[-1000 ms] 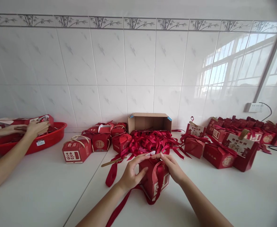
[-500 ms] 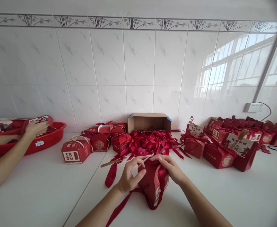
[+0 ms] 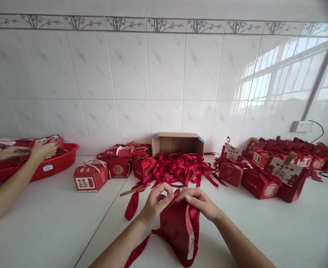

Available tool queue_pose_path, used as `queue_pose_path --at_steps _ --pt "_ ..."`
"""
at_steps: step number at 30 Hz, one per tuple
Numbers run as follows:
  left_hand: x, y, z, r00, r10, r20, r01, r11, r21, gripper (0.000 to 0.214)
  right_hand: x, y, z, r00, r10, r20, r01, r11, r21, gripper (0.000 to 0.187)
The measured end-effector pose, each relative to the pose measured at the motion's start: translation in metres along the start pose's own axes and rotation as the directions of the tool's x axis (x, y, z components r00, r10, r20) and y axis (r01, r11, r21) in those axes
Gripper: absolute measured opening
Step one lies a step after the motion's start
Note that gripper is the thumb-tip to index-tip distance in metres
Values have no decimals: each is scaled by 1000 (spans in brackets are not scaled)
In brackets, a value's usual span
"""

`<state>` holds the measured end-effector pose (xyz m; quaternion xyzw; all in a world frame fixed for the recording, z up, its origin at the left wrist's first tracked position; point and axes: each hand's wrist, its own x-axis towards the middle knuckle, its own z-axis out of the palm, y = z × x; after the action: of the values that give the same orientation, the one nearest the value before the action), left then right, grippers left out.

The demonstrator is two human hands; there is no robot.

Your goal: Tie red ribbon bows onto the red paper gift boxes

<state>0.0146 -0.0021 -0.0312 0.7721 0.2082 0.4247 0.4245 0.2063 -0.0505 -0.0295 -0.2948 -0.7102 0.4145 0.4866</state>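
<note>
A red gift box [image 3: 173, 227] stands on the table before me, with a dark red ribbon [image 3: 194, 227] running down its right side and under it. The ribbon's loose end trails to the lower left. My left hand [image 3: 158, 203] pinches the rounded red flap at the top of the box between thumb and fingers. Across the top right edge, my right hand [image 3: 199, 201] is closed on the box and the ribbon, its fingertips partly hidden behind the flap. Just beyond lies a heap of ribbons [image 3: 180, 167], spilling from a cardboard box [image 3: 177, 135].
Red gift boxes with rope handles [image 3: 91, 175] stand to the left. Ribbon-tied boxes [image 3: 261, 184] and many more fill the right. At far left, another person's hands [image 3: 43, 149] work over a red basin [image 3: 66, 163]. A gold strip [image 3: 132, 191] lies by the ribbons.
The box has tipped slightly toward me and its top flap now shows between my hands. My left hand's fingers have closed in. The other person's hand has risen above the basin.
</note>
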Motion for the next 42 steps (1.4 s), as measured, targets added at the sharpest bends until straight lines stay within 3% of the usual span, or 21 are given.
queue_pose_path --at_steps 3,9,12,16,19,23,25,26,29,30,31,32,34,37,40,42 --pt "-1 5 2 997 -10 82 9 1000 9 29 0 -1 1 1000 0 3 0 1000 -13 32" --pt "3 4 3 996 -54 73 51 998 34 25 1 -1 3 1000 0 -12 -1 998 -55 35" --pt "12 -17 -6 986 -148 -76 160 967 197 21 3 6 1 991 -60 -123 45 991 -123 28" --pt "18 -58 -33 921 -242 -305 351 854 384 19 2 19 -6 956 -86 -282 34 982 -184 31" --pt "15 -77 -54 873 -236 -427 427 792 436 25 0 26 -10 973 -81 -218 44 984 -172 50" --pt "14 -75 -60 849 -149 -507 402 805 436 12 1 31 -9 990 -54 -133 24 977 -213 66" --pt "16 -69 -54 875 -122 -468 336 850 406 10 4 36 -10 966 -56 -253 -19 958 -286 63" --pt "17 -66 -49 895 -124 -428 302 875 378 15 6 39 -11 930 -73 -359 -54 942 -332 59" --pt "17 -59 -34 945 -167 -283 244 932 266 29 11 47 -17 744 -145 -652 -190 890 -415 46" --pt "16 -58 -30 953 -185 -240 241 942 231 31 12 48 -19 701 -150 -697 -211 890 -404 41" --pt "15 -57 -26 958 -203 -203 243 949 200 34 12 49 -21 687 -136 -713 -212 902 -376 37" --pt "14 -56 -23 961 -219 -168 247 953 173 35 11 49 -21 702 -112 -703 -195 920 -341 34" --pt "12 -55 -20 965 -242 -97 253 959 124 37 10 46 -20 776 -76 -627 -137 949 -285 31" --pt "11 -54 -19 964 -265 -3 264 962 63 37 8 43 -15 873 -95 -478 -71 946 -318 29" --pt "11 -55 -21 963 -268 39 267 963 27 39 8 47 -12 890 -85 -448 -90 930 -356 32" --pt "12 -57 -23 966 -255 33 254 967 22 42 10 51 -13 862 -83 -501 -108 934 -340 32"
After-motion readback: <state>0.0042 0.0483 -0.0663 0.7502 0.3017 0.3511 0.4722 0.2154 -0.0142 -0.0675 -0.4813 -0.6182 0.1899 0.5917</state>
